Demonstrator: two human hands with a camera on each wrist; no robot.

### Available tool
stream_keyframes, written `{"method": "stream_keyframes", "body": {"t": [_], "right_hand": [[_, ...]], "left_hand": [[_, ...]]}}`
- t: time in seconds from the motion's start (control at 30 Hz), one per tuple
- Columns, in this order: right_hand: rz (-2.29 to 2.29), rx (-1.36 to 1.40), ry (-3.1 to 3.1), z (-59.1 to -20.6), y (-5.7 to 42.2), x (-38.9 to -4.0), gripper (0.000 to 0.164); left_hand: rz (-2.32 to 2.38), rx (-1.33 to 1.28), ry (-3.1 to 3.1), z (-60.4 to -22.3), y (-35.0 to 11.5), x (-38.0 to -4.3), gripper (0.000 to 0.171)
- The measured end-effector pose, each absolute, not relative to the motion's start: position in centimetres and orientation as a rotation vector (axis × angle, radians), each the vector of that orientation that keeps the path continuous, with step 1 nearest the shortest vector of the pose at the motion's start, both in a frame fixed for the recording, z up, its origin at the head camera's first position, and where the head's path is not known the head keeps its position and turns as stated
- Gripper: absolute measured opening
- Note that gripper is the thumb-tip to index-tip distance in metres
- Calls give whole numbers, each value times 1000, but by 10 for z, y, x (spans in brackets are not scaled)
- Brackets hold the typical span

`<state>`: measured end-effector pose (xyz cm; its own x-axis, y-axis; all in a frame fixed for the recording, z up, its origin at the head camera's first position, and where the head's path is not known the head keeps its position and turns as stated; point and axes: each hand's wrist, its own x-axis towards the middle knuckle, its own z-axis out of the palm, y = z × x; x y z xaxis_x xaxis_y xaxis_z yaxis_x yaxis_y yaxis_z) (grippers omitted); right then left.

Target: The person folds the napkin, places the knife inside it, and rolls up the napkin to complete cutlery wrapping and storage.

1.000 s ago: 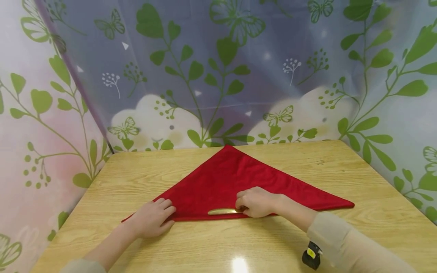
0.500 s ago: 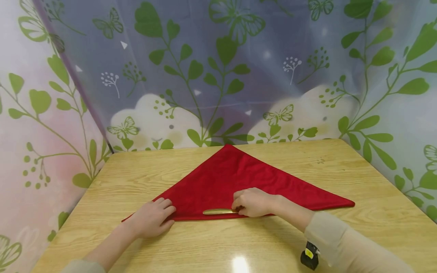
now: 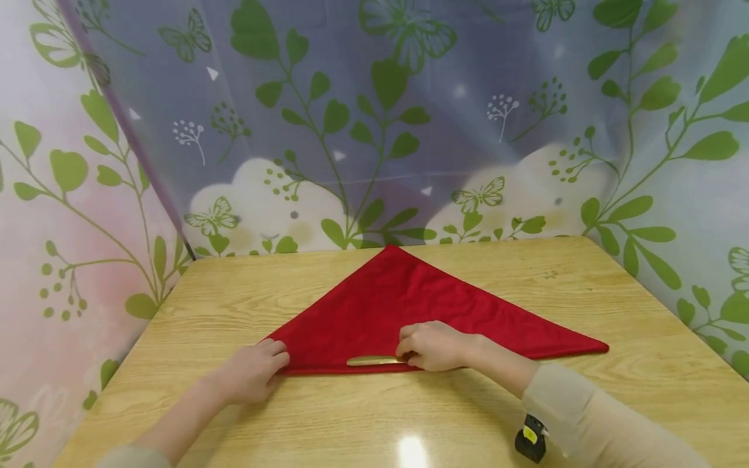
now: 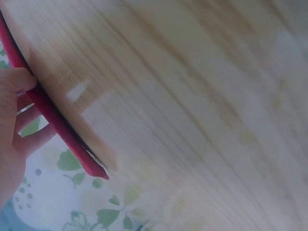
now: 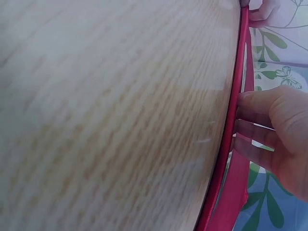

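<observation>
A red cloth napkin (image 3: 363,312), folded into a triangle, lies on the wooden table with its peak at the back. On it, along the front fold, is a slim gold piece of cutlery that looks like a table knife (image 3: 371,361). My right hand (image 3: 435,346) grips the knife's right end, hiding it. At the napkin's left corner, my left hand (image 3: 248,374) has its fingers over the cloth and covers the tip. The left wrist view shows that thumb against the napkin's edge (image 4: 70,137), fingers behind it. The knife is not distinct in the right wrist view.
The light wood table (image 3: 515,409) carries the napkin near its middle. Printed curtains (image 3: 310,97) with leaves and butterflies stand behind and at both sides. A small black device (image 3: 530,439) hangs at the right sleeve.
My right hand has slid the knife slightly left and then stayed there. My left hand has drawn left toward the napkin's corner, its fingers closer together and the thumb no longer visible from above.
</observation>
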<state>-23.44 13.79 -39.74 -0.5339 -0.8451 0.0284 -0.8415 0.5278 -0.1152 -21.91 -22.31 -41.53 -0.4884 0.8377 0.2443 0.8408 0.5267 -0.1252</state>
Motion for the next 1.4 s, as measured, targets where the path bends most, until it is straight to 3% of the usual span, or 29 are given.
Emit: {"method": "stream_keyframes", "body": {"t": [0.8,1.07,1.4], "right_hand": [[-179,-1419,2745,-395,146,-231,13],[-158,-1406,2768,-396,150,-230,14],[-125,-1417,2797,-396,152,-231,12]], "left_hand": [[211,-1326,-2372,-416,-270,-215,27],[-200,-1139,-2296,-401,-264,-220,35],[-749,-1040,-2323,-378,-215,-224,36]]}}
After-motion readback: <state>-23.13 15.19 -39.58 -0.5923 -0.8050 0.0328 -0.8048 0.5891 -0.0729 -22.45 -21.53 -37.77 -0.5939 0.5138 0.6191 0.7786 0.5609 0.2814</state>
